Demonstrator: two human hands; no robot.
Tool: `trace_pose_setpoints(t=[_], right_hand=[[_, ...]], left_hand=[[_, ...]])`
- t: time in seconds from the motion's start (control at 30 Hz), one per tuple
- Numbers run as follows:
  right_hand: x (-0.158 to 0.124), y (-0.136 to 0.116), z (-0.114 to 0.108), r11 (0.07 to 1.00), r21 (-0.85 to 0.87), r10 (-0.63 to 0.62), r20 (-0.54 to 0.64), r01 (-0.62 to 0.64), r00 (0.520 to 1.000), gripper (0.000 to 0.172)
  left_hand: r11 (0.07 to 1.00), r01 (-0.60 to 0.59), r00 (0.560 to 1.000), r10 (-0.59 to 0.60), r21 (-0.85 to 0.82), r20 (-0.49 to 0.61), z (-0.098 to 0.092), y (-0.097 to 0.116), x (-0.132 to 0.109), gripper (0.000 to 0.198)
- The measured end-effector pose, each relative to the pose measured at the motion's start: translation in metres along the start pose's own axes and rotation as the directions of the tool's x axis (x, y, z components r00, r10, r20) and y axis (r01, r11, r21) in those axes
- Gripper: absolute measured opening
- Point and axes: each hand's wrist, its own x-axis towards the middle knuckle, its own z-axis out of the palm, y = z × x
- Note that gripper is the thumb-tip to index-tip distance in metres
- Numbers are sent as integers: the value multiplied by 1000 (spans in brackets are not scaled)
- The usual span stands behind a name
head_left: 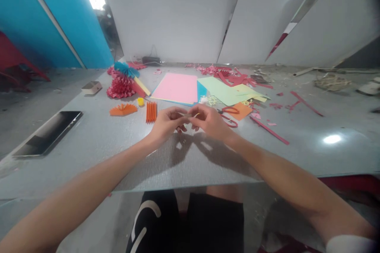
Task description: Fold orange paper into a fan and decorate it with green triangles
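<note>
My left hand (170,120) and my right hand (206,118) meet above the middle of the table, fingertips pinched together. Whatever lies between them is too small to make out; only a tiny yellowish bit shows near the right fingers. Beside my left hand stands a pleated orange paper (151,112), with a fanned orange paper piece (123,109) and a small yellow cap (140,102) farther left. Close to my right hand lie red-handled scissors (229,115), partly over an orange paper square (242,110).
Pink paper sheets (175,88) and green paper (222,90) lie beyond my hands. Red and blue folded paper fans (121,86) sit at the back left. A black tablet or phone (49,133) rests on the left, a small box (92,87) behind it. Red paper strips (269,129) are scattered right.
</note>
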Motion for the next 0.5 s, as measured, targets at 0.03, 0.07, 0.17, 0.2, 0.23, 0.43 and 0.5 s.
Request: trace_pose_setpoints(t=[0.03,0.07,0.17,0.2,0.23,0.43,0.5], right_hand=[[0,0,0,1000,4,0,1,0,1000,13],[0,0,-1,1000,9,3,1,-3,1000,11],[1,1,-1,999,35,6,3,-6,1000,13],[2,1,-1,999,50,6,4,-7,1000,16],[2,2,-1,998,68,8,4,-8,1000,19],[5,3,-2,989,145,25,6,-25,1000,25],[5,2,-2,987,161,20,0,-20,1000,26]], left_hand=[[1000,-2,1000,2,0,8,0,0,0,28],[1000,-3,1000,3,-2,13,0,-1,0,27],[1000,-10,1000,10,-1,0,0,-1,1,21],[1000,-12,1000,12,6,-7,0,-1,1,19],[1000,-14,1000,14,14,-14,1,0,1,18],[999,-26,1000,26,23,-18,2,5,0,17],[1000,-25,1000,25,-1,9,1,7,-1,16]])
